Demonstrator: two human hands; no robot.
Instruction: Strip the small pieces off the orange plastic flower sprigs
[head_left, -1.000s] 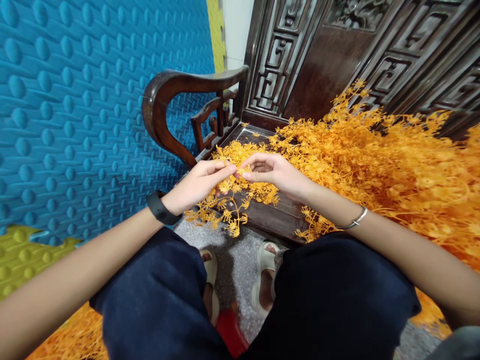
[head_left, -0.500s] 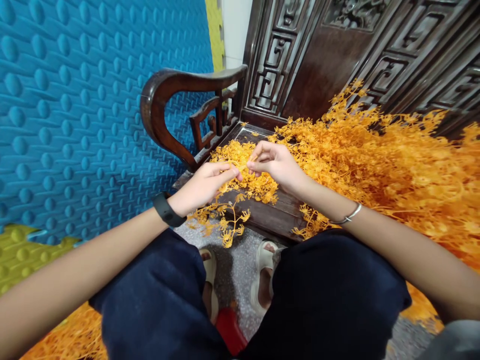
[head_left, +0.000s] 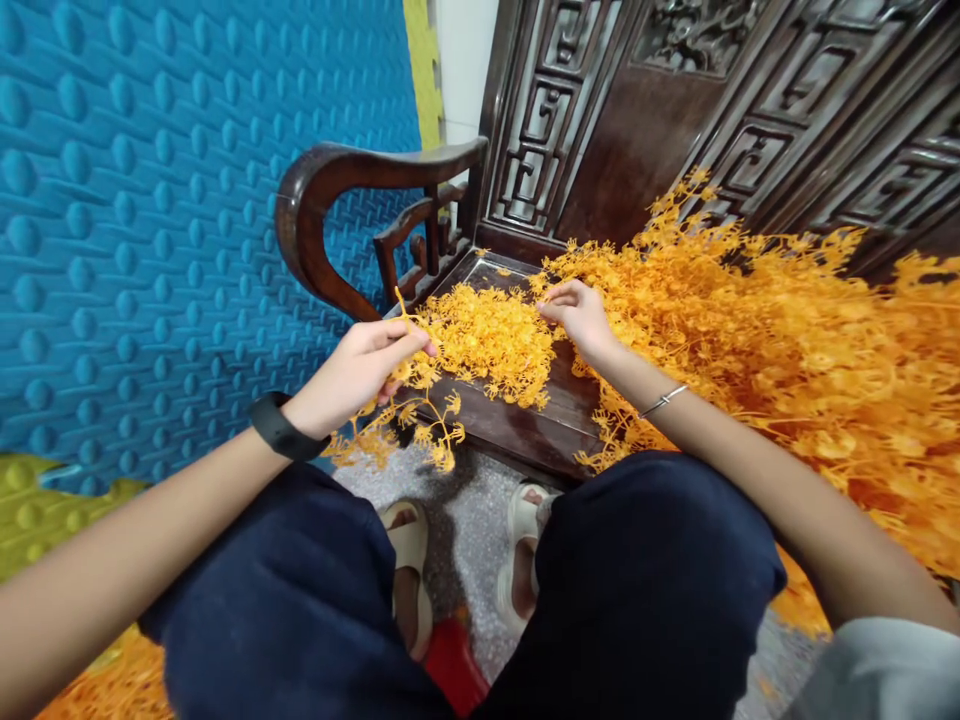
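My left hand [head_left: 358, 372] is closed on an orange plastic sprig [head_left: 409, 410] whose branches hang below it, past the seat's front edge. My right hand [head_left: 577, 315] reaches to the edge of a big heap of orange sprigs [head_left: 757, 320] on the dark wooden bench seat [head_left: 525, 420], its fingers curled and pinching into the pile. Between the hands lies a smaller clump of loose orange pieces [head_left: 487, 340]. A black band is on my left wrist and a thin silver bangle on my right.
A curved wooden armrest [head_left: 330, 210] and carved backrest [head_left: 600, 110] bound the bench. A blue foam mat [head_left: 150, 200] covers the wall on the left. My knees in dark trousers and sandalled feet are below; more orange sprigs lie on the floor [head_left: 112, 680].
My hands have parted: the left drew back left with the sprig, and the right moved away toward the big heap. The view shifted slightly.
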